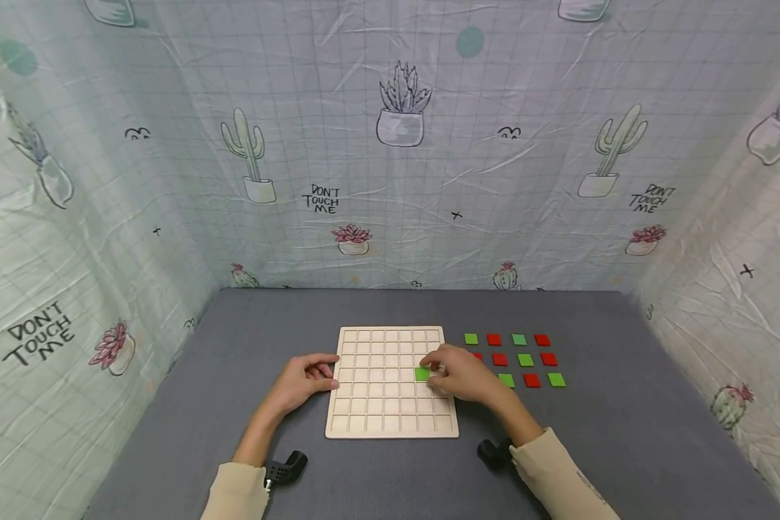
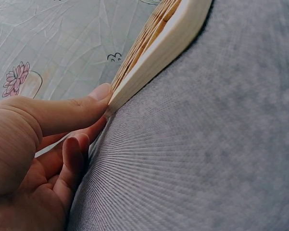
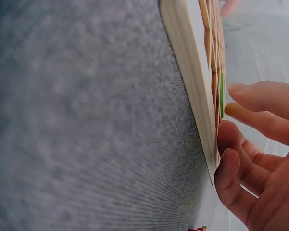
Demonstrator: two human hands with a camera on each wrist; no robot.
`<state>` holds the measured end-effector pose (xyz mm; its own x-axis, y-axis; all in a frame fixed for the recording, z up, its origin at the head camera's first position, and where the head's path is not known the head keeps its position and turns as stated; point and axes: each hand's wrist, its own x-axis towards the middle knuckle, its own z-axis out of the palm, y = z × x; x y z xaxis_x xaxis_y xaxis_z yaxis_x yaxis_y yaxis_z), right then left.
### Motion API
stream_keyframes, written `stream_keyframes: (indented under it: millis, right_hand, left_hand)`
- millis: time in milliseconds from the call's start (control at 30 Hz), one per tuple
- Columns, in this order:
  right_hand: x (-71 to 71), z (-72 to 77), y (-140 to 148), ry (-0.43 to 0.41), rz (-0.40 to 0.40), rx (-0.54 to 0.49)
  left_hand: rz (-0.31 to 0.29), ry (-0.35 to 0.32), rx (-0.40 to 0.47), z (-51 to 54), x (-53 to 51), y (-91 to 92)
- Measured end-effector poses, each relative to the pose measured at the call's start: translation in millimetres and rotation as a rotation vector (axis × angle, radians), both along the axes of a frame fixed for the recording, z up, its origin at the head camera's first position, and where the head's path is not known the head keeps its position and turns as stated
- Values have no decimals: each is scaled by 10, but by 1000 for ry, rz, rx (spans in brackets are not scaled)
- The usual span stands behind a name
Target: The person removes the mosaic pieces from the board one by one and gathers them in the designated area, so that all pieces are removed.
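A pale wooden board with a grid of square recesses lies on the grey table. One green square tile sits in the grid toward its right side; in the right wrist view the tile shows as a thin green strip. My right hand is over the board's right part, thumb and fingers spread around the tile, with fingertips looking slightly apart from it. At the board's left edge, my left hand touches the side with thumb and index finger. Its other fingers are loosely bent.
Right of the board, red tiles and green tiles lie in rows; my right hand and forearm partly cover the nearest. Black wrist devices are on both wrists. A printed cactus cloth surrounds the grey table.
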<state>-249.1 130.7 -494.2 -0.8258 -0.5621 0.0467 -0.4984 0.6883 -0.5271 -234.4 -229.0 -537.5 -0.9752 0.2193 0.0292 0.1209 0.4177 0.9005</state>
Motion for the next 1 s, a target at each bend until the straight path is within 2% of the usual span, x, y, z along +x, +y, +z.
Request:
stream_keyframes:
  millis: [167,400,733,1000]
  right_hand:
    - [-35,18,-27,-3,31,31]
    - [-74,14,-61,-3,7,32]
    - [-56,53,-74,-24,4,-61]
    - [22,87,133,-22,5,-125]
  left_hand:
    - [10,-19,-1,10,12,1]
    - [17,-11,11,34,36,12]
    - [11,-13,-8,12,30,-7]
    - [12,-13,-10,16,15,2]
